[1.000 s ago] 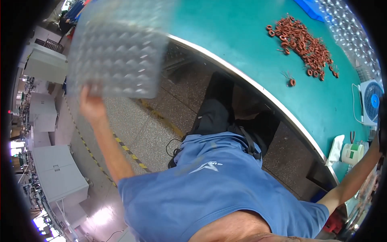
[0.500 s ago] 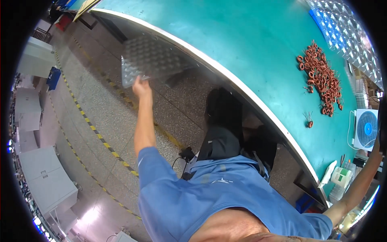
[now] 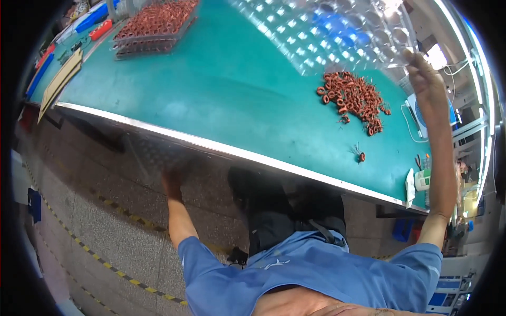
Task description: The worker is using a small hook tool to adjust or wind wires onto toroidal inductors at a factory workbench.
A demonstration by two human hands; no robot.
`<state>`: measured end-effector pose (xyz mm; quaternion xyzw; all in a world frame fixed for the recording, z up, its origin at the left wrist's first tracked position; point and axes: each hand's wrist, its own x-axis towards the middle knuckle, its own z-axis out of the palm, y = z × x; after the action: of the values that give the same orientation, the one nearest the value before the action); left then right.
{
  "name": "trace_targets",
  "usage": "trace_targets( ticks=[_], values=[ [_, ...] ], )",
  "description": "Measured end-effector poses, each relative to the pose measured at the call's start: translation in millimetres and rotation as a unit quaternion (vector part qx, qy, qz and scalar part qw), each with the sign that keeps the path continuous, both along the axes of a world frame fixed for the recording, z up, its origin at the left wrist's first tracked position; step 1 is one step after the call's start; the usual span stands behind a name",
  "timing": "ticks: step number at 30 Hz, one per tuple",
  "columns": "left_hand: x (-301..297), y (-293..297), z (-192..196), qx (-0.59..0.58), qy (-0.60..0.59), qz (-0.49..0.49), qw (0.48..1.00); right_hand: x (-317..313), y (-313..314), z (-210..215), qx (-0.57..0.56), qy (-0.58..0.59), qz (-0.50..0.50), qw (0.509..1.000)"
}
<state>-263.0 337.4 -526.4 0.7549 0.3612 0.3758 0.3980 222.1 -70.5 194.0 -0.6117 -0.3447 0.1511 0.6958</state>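
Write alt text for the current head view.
A person's right hand holds a clear dimpled tray above a green table, near a pile of coppery coils. Below the table edge, the blurred left hand is at another dimpled tray; coil-filled trays sit stacked upper left.

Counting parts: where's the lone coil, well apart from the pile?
In the head view, right of centre: the lone coil lies on the green tabletop between the coil pile and the white front edge.

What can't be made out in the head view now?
Left hand and dimpled sheet: head view, blurred in shadow below the tabletop; grip unclear.
Clear tray in the right hand: head view, cut off by top edge.
Fan: head view, partly behind right forearm.
Copper-coloured coils: head view, overlapping, so uncountable.
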Motion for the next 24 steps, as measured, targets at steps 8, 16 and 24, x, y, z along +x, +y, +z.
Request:
trace_targets(
  ticks=[8,16,24],
  values=[
    [18.9,-35.8,18.0,-0.184,-0.05,0.136,0.972,-89.3,32.3,-106.1,-0.069,-0.215,0.038,0.973],
    [68.8,-54.4,77.8,-0.381,-0.204,0.123,0.893,-113.3,31.0,-230.4,-0.186,-0.335,0.104,0.918],
    [11.0,-21.1,11.7,-0.333,-0.232,-0.07,0.911,-33.7,-28.3,-200.7,-0.153,-0.568,-0.009,0.809]
  ],
)
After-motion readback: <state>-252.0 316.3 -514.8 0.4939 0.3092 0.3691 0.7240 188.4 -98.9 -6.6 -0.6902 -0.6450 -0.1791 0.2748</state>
